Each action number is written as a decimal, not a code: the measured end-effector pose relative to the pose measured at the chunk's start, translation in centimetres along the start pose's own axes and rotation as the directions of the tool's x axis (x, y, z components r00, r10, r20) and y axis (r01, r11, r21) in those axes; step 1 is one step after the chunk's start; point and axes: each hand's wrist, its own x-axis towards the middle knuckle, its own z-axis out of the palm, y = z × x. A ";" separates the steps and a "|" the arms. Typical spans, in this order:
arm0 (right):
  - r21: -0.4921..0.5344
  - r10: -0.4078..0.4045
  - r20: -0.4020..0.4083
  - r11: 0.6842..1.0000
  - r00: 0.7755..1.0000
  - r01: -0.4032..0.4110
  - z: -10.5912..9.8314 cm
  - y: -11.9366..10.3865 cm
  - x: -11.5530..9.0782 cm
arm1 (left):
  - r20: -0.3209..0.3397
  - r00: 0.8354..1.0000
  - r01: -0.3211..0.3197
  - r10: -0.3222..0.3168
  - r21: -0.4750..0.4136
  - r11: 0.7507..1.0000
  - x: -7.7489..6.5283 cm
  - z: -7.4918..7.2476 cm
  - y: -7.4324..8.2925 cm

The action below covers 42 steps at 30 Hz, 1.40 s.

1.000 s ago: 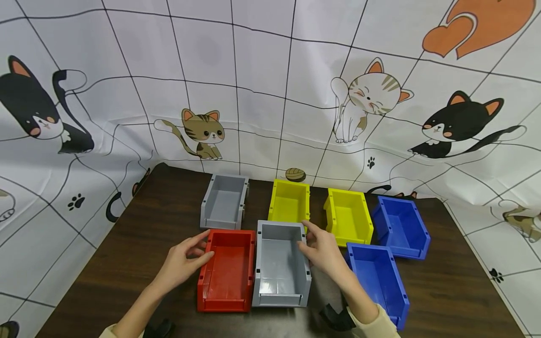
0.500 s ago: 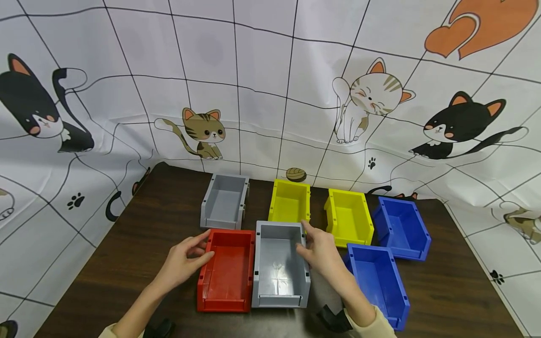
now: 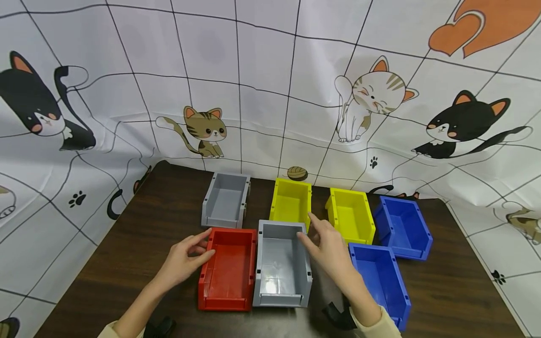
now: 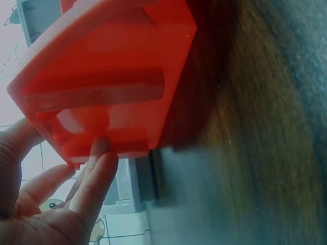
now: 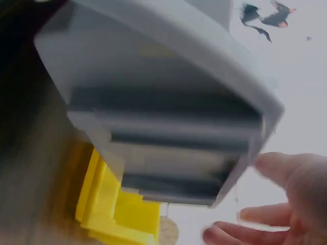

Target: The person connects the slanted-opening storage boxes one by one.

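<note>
A red storage bin (image 3: 228,270) and a grey storage bin (image 3: 282,263) stand side by side at the front of the dark table, long walls close together. My left hand (image 3: 182,260) holds the red bin by its left wall. Its thumb lies over the rim, and in the left wrist view the fingers (image 4: 99,168) lie along the outer side. Just right of the grey bin is my right hand (image 3: 331,246), fingers spread. Its thumb (image 5: 278,166) is right at the bin's rim in the right wrist view, while the other fingers stand away from the wall.
Behind stand another grey bin (image 3: 226,199) and two yellow bins (image 3: 291,202) (image 3: 351,213). Two blue bins (image 3: 403,227) (image 3: 378,281) are on the right, the nearer one beside my right forearm. A cat-patterned white cloth (image 3: 262,108) hangs behind the wooden table (image 3: 127,249).
My right hand's fingers have come off the grey bin's right wall and spread, the hand shifting slightly right. The left hand and both front bins stay in place.
</note>
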 end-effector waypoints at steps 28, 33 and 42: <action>-0.238 -0.166 0.436 0.926 0.884 0.291 4.2 -4.1 0.3 | -0.008 1.000 0.001 -0.001 -0.006 1.000 0.1 0.0 -0.1; -0.272 -0.168 0.442 0.911 0.881 0.310 4.3 -4.2 0.3 | -0.015 1.000 -0.013 0.012 -0.004 1.000 0.0 0.1 -0.1; -0.293 -0.159 0.457 0.902 0.875 0.317 4.4 -4.3 0.2 | -0.019 0.999 -0.025 0.025 -0.021 0.999 -0.2 0.4 -0.3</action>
